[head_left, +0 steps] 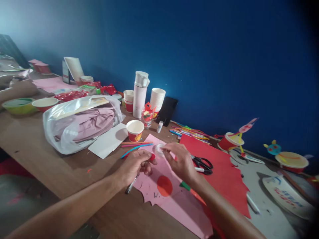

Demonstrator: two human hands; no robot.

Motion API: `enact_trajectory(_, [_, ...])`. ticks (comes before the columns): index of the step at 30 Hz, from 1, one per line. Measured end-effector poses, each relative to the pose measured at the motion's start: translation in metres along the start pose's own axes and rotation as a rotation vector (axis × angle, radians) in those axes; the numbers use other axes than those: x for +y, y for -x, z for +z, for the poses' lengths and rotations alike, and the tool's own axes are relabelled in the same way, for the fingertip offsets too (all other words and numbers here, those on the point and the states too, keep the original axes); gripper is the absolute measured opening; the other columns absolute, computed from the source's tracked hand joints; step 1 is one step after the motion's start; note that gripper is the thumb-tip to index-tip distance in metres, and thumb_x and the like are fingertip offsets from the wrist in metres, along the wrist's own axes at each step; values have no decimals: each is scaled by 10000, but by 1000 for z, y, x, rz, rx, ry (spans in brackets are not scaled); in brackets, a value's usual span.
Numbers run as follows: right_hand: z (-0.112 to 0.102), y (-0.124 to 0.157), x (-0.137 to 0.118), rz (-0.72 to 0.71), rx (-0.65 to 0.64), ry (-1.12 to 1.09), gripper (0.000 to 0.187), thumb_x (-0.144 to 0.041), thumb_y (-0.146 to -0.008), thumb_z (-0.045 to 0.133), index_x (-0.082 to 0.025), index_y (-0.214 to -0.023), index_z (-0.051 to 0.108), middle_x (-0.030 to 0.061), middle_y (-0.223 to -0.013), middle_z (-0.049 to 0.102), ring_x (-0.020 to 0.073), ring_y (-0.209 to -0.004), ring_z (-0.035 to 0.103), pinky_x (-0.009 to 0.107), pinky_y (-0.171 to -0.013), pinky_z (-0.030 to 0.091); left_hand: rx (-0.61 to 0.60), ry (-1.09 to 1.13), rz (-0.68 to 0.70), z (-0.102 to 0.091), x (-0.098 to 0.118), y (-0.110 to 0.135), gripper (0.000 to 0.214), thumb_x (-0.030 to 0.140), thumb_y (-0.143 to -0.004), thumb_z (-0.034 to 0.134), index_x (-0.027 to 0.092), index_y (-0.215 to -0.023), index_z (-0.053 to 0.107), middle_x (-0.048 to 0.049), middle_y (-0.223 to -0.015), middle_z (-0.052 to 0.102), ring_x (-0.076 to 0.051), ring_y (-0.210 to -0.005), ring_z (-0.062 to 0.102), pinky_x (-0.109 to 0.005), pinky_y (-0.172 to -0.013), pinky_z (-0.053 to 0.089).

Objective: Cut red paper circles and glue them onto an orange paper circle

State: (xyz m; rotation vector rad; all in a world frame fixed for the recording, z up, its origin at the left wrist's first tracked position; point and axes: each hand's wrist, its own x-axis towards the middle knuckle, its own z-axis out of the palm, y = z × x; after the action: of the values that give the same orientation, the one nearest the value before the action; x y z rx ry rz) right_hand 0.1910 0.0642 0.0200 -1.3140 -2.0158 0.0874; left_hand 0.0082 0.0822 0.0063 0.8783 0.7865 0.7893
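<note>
Left of the pink sheet (174, 202): plastic bag (74, 126) and white sheet (108, 141); paper cup (135, 130) is just off its far-left corner. Left hand (136, 164) is over the pink sheet's left edge, grip closed around a pen (131, 186). The pen's long axis runs from the fist down-left toward the camera, tip out over bare tabletop (50, 166). The same fingertips pinch a small red scrap (152, 157). Tape roll (159, 148) is just right of the scrap, above the pink sheet's far edge, in the closed grip of the right hand (181, 162). Scrap and roll are near; can't tell if touching. Red disc (164, 186) lies flat on the pink sheet, near side of both hands, between the wrists. Scissors (203, 164) lie on the red sheet (224, 179), right of the pink sheet, just past the right hand.
</note>
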Motion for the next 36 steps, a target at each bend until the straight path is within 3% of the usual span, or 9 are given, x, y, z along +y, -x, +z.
enact_trajectory(1, [-1, -9, 8, 145, -9, -3, 135, -242, -864, 501, -215, -916, 622, 40, -933, 672, 182, -881, 596, 317, -792, 396, -10, -7, -2, 3, 2, -1, 164, 284, -749, 581, 133, -704, 534, -40, -655, 638, -71, -420, 491, -207, -426, 363])
enact_trajectory(3, [-1, -31, 27, 239, -10, 18, 181, -278, -868, 475, -198, -962, 608, 61, -946, 660, 196, -839, 600, 320, -738, 423, -42, -43, 6, 10, 7, -2, 167, 291, -764, 557, 140, -703, 521, -36, -675, 633, -72, -425, 488, -210, -425, 367])
enact_trajectory(11, [45, -92, 80, 384, -59, 17, 425, -358, -735, 617, -145, -1095, 538, 121, -1012, 635, 244, -884, 595, 330, -721, 440, 53, -301, 27, 13, 17, -5, 253, 328, -809, 493, 131, -672, 571, 15, -493, 521, -73, -405, 454, -172, -367, 258])
enact_trajectory(16, [57, -101, 78, 395, -70, -35, 163, -287, -792, 537, -184, -916, 563, 59, -841, 650, 211, -762, 599, 307, -673, 431, 107, -167, 25, 7, 21, -3, 201, 302, -784, 546, 130, -682, 571, 16, -488, 520, -79, -427, 460, -174, -389, 289])
enact_trajectory(20, [36, -84, 56, 346, -81, -128, 131, -303, -866, 449, -211, -940, 508, 21, -816, 640, 174, -738, 595, 278, -669, 436, 79, -111, 11, 7, 26, -2, 180, 286, -793, 541, 133, -702, 564, 8, -482, 541, -88, -427, 484, -180, -406, 316])
enact_trajectory(26, [-7, -13, 1, 259, -265, -382, 226, -372, -926, 358, -216, -1014, 497, -11, -746, 579, 117, -571, 542, 219, -535, 433, 10, -160, 37, 3, 20, -4, 139, 267, -778, 549, 133, -769, 586, -20, -611, 613, -105, -486, 550, -211, -470, 393])
enact_trajectory(29, [-12, 16, -13, 320, -232, -285, 188, -331, -907, 421, -218, -1036, 499, -20, -719, 570, 127, -578, 536, 221, -527, 417, -5, -328, 161, 7, 12, -1, 131, 266, -741, 606, 151, -795, 636, -61, -816, 660, -159, -724, 618, -250, -610, 458])
enact_trajectory(32, [-11, 31, -16, 352, -176, -182, 209, -285, -886, 455, -214, -1081, 479, -7, -748, 615, 154, -606, 577, 240, -543, 429, -65, -442, 298, 15, 1, 2, 93, 248, -727, 626, 172, -746, 678, -78, -1152, 595, -209, -1076, 529, -299, -861, 423])
enact_trajectory(36, [-8, 40, -15, 259, -108, -105, 251, -269, -886, 454, -203, -1127, 475, 64, -930, 675, 204, -745, 648, 267, -603, 462, -121, -365, 244, 32, -9, 6, 112, 254, -740, 631, 172, -786, 691, -53, -959, 651, -190, -953, 567, -311, -859, 414])
